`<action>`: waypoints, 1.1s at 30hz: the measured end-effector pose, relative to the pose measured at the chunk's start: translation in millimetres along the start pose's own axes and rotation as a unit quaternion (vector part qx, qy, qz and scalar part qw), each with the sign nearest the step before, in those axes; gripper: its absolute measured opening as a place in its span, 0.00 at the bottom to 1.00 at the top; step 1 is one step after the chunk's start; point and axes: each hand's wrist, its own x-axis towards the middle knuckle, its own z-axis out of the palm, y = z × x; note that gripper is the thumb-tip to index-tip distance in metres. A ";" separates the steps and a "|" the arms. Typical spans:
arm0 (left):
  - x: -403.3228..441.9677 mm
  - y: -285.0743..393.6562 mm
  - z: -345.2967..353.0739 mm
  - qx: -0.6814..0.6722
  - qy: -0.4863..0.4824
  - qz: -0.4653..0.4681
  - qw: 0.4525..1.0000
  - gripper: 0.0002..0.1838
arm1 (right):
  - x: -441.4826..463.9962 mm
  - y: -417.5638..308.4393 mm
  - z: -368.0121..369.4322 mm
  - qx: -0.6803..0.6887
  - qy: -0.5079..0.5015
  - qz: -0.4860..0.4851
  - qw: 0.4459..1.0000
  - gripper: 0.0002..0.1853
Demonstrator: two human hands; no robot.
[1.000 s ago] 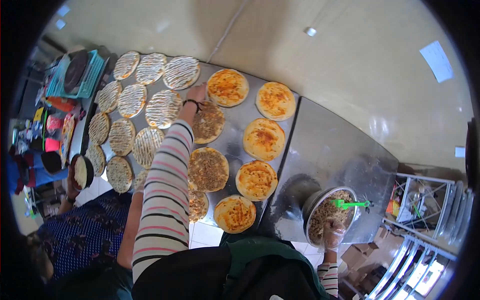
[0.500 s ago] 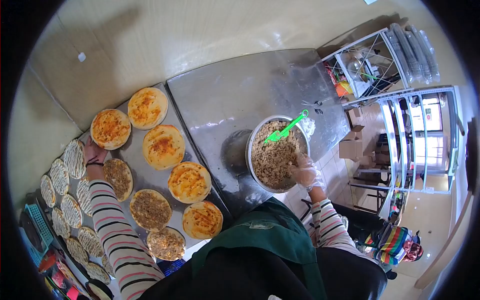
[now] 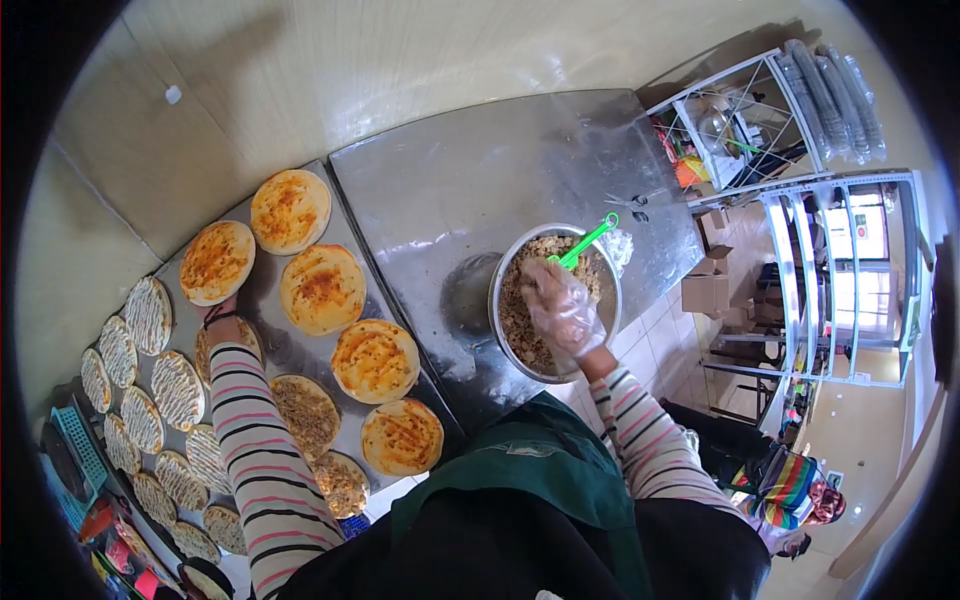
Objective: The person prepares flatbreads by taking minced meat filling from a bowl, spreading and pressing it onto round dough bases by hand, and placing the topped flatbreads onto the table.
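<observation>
Crumbed: three brown-crumbed flat bread rounds (image 3: 304, 412); white-striped rounds (image 3: 178, 387) alongside | Uncrumbed: five orange-smeared rounds (image 3: 323, 290), one hiding left hand's (image 3: 229, 303) fingers | Clear-gloved right hand (image 3: 562, 310) over silver metal bowl (image 3: 612, 290), finger state unclear

Pair of scissors (image 3: 628, 203) just lying on the bare end of the metal tabletop (image 3: 500, 150), lol. Past that there's a white rack (image 3: 712, 80) crammed with stuff, stacks of something in clear plastic (image 3: 838, 110) beside it, and cardboard boxes (image 3: 705, 293) near a second rack (image 3: 800, 187). Someone in rainbow stripes (image 3: 785, 485) is in the background, over on the right. Far left: a teal basket (image 3: 80, 452) with something dark in it, plus pink stuff (image 3: 118, 553) too blurry to make out. Pale wall (image 3: 400, 60) has a little white fitting (image 3: 173, 95).
</observation>
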 end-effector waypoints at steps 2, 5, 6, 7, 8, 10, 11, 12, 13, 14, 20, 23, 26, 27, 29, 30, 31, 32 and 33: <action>-7.8 6.1 2.4 -0.022 0.002 0.003 1.000 0.34 | 13.9 -2.9 11.3 -0.137 0.119 -0.050 0.982 0.16; -20.1 19.1 3.2 -0.055 0.008 0.013 0.998 0.34 | 9.9 4.5 24.3 -0.153 0.005 -0.083 0.985 0.15; -25.4 21.5 7.2 -0.068 0.010 0.018 0.997 0.34 | 2.3 12.8 31.3 -0.166 -0.076 -0.114 0.976 0.16; -34.8 23.6 7.9 -0.080 0.012 0.021 0.996 0.34 | -9.7 14.0 33.6 -0.165 -0.024 -0.201 0.965 0.15; -37.6 26.3 10.6 -0.092 0.012 0.024 0.995 0.34 | -22.6 18.3 29.7 -0.161 -0.024 -0.205 0.965 0.15; 23.6 64.1 5.8 -0.116 0.014 0.035 0.993 0.34 | -37.6 13.6 4.8 -0.185 -0.202 -0.174 0.946 0.16; 16.3 65.9 14.7 -0.129 0.015 0.042 0.991 0.34 | -40.6 23.1 -0.5 -0.184 -0.200 -0.182 0.945 0.16; 5.0 66.5 22.6 -0.142 0.015 0.050 0.989 0.34 | -42.3 34.9 -3.9 -0.186 -0.195 -0.179 0.946 0.16; -6.8 64.7 37.2 -0.153 0.016 0.056 0.986 0.34 | -41.5 37.7 -8.1 -0.186 -0.190 -0.177 0.948 0.15; -16.2 64.8 51.5 -0.164 0.017 0.063 0.984 0.34 | -37.5 40.3 -9.4 -0.183 -0.189 -0.184 0.947 0.15; -68.8 61.7 145.9 -0.221 0.050 0.115 0.967 0.35 | 25.3 28.8 -2.1 -0.201 0.147 -0.155 0.956 0.12; -106.1 48.7 197.6 -0.244 0.068 0.148 0.956 0.35 | 12.5 24.8 3.7 -0.148 0.003 -0.276 0.950 0.12; -135.6 38.6 229.4 -0.272 0.078 0.174 0.943 0.35 | -24.8 64.4 25.8 -0.051 -0.076 -0.354 0.931 0.09; -143.9 36.6 235.9 -0.283 0.079 0.182 0.939 0.35 | -32.6 74.2 18.2 -0.047 -0.078 -0.361 0.928 0.09; -156.3 29.9 254.5 -0.305 0.080 0.194 0.929 0.35 | -46.0 95.3 -7.6 -0.073 -0.160 -0.400 0.899 0.09; -157.1 28.3 262.2 -0.316 0.077 0.201 0.924 0.36 | -48.6 104.2 -18.0 -0.071 -0.160 -0.406 0.897 0.09; -164.4 23.8 270.2 -0.327 0.078 0.205 0.919 0.36 | -45.9 112.6 -29.6 -0.027 -0.135 -0.372 0.918 0.09; -175.0 21.5 274.4 -0.337 0.077 0.208 0.915 0.36 | -42.4 121.1 -36.7 0.018 -0.108 -0.336 0.936 0.10; -184.9 16.5 282.7 -0.348 0.077 0.211 0.910 0.36 | -36.4 130.1 -39.2 0.022 -0.112 -0.338 0.934 0.10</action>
